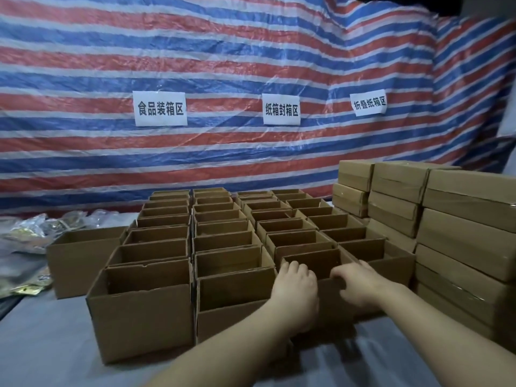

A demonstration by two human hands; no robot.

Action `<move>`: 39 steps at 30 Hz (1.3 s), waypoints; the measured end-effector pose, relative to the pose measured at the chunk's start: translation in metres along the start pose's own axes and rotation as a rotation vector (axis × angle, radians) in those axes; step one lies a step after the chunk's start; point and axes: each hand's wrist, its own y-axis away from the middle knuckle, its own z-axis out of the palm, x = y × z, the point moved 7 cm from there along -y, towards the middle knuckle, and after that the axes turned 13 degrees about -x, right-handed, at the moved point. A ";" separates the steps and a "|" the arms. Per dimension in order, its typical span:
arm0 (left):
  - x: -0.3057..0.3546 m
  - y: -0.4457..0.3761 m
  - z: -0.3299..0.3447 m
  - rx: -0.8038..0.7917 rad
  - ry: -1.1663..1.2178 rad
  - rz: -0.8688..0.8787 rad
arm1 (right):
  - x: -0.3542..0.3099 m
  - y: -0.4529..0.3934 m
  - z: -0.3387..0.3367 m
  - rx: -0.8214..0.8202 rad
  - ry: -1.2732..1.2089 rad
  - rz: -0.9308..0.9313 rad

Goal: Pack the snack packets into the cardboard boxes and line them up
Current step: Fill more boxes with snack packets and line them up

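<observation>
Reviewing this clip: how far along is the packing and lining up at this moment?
Done: open boxes stand in four rows, and closed boxes are stacked at right. In hand: the left hand and right hand grip the front box of the third row. Left: the visible open boxes look empty, and the snack packets still lie loose at left.

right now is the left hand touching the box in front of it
Touching. The head view shows the left hand with fingers curled over the near rim of the open box.
</observation>
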 end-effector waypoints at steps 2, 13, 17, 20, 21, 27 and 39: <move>0.006 -0.010 0.009 -0.102 -0.049 -0.008 | -0.001 0.003 0.002 -0.001 0.015 -0.037; 0.036 0.058 0.002 -0.075 0.263 0.154 | -0.006 0.027 -0.004 0.059 -0.030 -0.111; 0.040 0.099 -0.003 -0.048 0.262 0.186 | -0.014 0.043 0.029 -0.142 0.032 -0.116; 0.050 0.118 -0.002 -0.081 0.256 0.210 | -0.023 0.063 0.033 -0.123 0.054 -0.149; 0.051 0.124 -0.002 -0.086 0.268 0.215 | -0.025 0.070 0.033 -0.131 0.039 -0.147; 0.018 0.178 0.013 -0.077 0.325 0.164 | -0.071 0.109 0.048 -0.205 0.042 -0.177; -0.188 0.320 0.031 0.306 0.700 -0.323 | -0.334 0.090 0.086 0.005 0.028 -0.515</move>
